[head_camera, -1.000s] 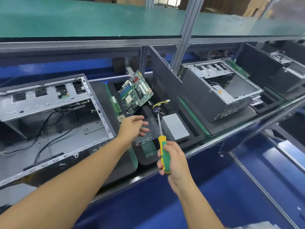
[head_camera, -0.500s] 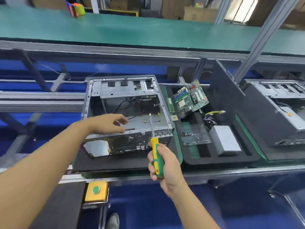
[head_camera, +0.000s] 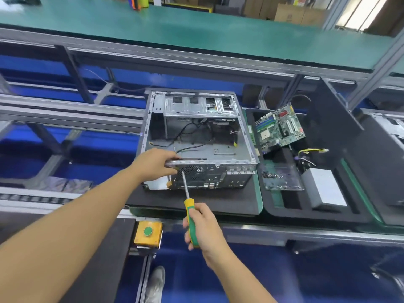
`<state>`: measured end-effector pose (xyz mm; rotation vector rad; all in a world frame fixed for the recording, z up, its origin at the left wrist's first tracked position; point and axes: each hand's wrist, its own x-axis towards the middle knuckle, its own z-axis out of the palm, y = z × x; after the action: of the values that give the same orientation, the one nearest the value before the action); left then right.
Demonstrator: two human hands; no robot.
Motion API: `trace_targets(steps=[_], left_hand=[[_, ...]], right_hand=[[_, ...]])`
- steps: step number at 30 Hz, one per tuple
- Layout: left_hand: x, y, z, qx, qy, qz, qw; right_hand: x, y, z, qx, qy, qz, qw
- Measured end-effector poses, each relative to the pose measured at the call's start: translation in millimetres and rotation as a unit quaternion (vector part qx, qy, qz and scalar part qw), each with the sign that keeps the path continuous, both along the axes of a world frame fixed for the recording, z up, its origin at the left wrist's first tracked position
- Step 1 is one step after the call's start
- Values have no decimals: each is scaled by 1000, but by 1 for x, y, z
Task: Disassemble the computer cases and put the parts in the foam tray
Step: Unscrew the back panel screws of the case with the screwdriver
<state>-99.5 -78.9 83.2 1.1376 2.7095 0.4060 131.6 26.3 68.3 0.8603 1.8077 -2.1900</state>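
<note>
No legible text or labels.

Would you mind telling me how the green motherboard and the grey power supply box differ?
The motherboard is a thin green board crowded with slots; the power supply box is a plain grey block. The motherboard leans tilted at the tray's far end; the box lies flat nearer the person. Both sit in the foam tray.

A green-matted upper shelf [head_camera: 196,29] spans from 10 to 2 o'clock, with brown cardboard boxes [head_camera: 290,14] behind it at 1 o'clock. Grey aluminium rails [head_camera: 65,115] run at 9 o'clock. At 7 o'clock sits a yellow box with a round green button [head_camera: 148,235], and a grey shoe [head_camera: 156,283] shows below it.
</note>
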Motion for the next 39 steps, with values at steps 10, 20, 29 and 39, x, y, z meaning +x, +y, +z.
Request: trace_targets(steps=[10,20,29,39], left_hand=[[-19,22,19,-150,-174,-50,972],[-21,31,9,-186,-176,-4,967],[-20,31,6,-178,-217,2,960],[-18,31,9,-158,-250,19,955]], right_hand=[[-10,-6,-32,24,-68,-2,997],[-27,-14,-49,-5,-70,-19,997],[-28,-11,-56,-48,-68,-43,996],[-24,-13,-78,-454,-35,-113,883]])
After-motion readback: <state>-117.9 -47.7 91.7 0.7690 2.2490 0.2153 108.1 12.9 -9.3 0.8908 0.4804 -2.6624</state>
